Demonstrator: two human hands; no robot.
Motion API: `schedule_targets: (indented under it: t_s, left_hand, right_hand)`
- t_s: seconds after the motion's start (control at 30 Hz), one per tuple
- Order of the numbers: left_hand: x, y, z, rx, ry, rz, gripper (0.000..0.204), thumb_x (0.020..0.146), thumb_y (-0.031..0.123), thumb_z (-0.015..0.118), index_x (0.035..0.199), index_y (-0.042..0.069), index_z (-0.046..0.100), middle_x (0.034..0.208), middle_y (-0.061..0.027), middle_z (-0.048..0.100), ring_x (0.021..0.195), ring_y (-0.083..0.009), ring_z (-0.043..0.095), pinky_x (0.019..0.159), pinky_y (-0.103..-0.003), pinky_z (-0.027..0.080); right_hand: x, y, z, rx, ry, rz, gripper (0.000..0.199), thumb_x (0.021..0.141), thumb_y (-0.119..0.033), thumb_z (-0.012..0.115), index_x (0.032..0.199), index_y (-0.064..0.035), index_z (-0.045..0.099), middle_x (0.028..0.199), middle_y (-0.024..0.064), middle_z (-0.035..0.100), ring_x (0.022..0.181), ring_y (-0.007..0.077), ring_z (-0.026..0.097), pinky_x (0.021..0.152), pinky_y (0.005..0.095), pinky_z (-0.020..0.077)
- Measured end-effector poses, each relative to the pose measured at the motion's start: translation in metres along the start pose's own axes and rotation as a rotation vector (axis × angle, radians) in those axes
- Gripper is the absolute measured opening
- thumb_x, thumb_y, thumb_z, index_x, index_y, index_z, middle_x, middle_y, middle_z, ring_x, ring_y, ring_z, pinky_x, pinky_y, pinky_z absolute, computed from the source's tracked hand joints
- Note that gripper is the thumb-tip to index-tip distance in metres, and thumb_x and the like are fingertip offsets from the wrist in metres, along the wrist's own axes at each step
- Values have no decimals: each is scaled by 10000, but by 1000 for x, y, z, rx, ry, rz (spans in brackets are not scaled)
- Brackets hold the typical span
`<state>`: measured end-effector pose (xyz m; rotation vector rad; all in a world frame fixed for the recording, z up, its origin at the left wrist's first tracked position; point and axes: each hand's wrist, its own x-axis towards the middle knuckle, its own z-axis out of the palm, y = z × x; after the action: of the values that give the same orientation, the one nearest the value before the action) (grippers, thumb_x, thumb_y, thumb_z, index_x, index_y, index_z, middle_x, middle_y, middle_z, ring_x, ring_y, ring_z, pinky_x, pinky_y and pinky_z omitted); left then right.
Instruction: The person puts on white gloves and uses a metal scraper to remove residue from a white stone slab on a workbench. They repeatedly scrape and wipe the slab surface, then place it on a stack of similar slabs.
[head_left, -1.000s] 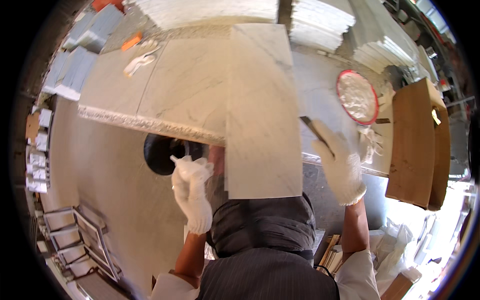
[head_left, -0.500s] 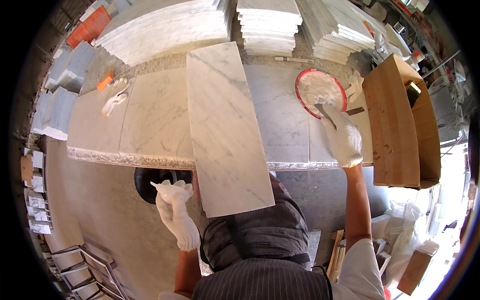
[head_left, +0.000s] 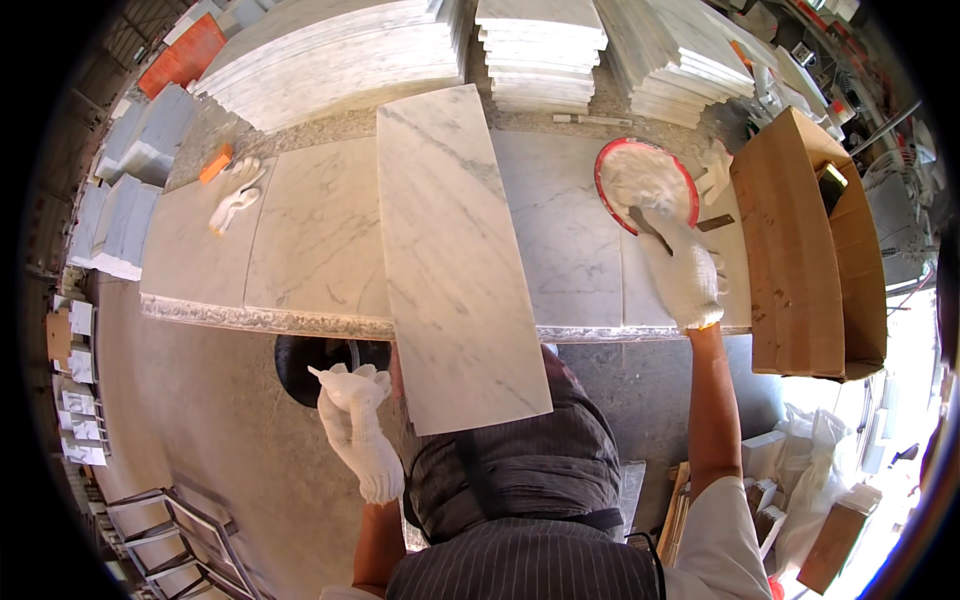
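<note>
Bench point(head_left: 300, 322) runs L–R in front of me. Slab point(head_left: 455, 260) lies across it, long axis going away from me, far end leaning a bit L, near end overhanging the front edge toward my lap. Bowl point(head_left: 600, 182), red-rimmed, sits on the bench R of slab, well apart from it, w/ white paste point(head_left: 642, 178) inside. My R hand point(head_left: 684, 280), gloved, is at bowl's near side; L hand point(head_left: 354, 425), also gloved, is off the bench, just L of slab's near end, not touching, so it's the nearer one to slab. L fingers curled, can't tell if holding anything. R fingers closed around blade point(head_left: 654, 232); it points away & L, tip over bowl's near rim, paste just beyond. Contact w/ paste: can't tell. Metal strip point(head_left: 715, 222) just R of bowl.
</note>
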<state>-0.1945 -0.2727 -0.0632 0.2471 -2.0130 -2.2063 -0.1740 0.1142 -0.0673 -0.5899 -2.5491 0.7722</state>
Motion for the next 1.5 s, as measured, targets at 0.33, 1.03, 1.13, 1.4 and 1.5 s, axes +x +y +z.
schedule_targets:
  t_s: [0.33, 1.03, 1.13, 1.4, 1.5]
  left_hand:
    - [7, -1, -2, 5, -44, -13, 491, 933, 60, 605, 1372, -67, 427, 1165, -176, 622, 1009, -235, 652, 949, -380, 522]
    - [1, 0, -14, -130, 51, -64, 454, 943, 72, 616, 1348, -49, 448, 1149, -139, 623, 1008, -195, 636, 962, -355, 510]
    - [3, 1, -14, -132, 51, -64, 459, 942, 74, 616, 1352, -49, 448, 1153, -140, 622, 1009, -197, 638, 961, -353, 510]
    - [5, 0, -16, -151, 29, -41, 500, 931, 66, 635, 1373, -51, 433, 1176, -169, 628, 1033, -228, 654, 973, -373, 519]
    - [3, -1, -16, -148, 27, -31, 502, 930, 64, 635, 1374, -54, 432, 1175, -174, 629, 1042, -238, 656, 975, -381, 521]
  right_hand:
    - [-7, -31, -4, 139, -4, -28, 319, 912, -73, 631, 1223, -9, 657, 1165, 197, 692, 1094, 303, 664, 928, 350, 497]
    - [-62, -167, 62, 207, -356, -254, 371, 884, -150, 702, 1252, -178, 665, 781, 97, 594, 709, 275, 623, 636, 373, 505]
    - [-63, -175, 63, 148, -372, -230, 361, 880, -137, 711, 1234, -204, 684, 786, 93, 589, 704, 254, 614, 642, 352, 501]
    - [-67, -172, 69, -4, -331, -355, 352, 871, -149, 712, 1217, -206, 691, 785, 80, 597, 683, 259, 612, 602, 362, 502]
    - [-67, -163, 73, 68, -226, -394, 355, 878, -186, 694, 1229, -227, 667, 730, 51, 552, 624, 245, 602, 559, 379, 499]
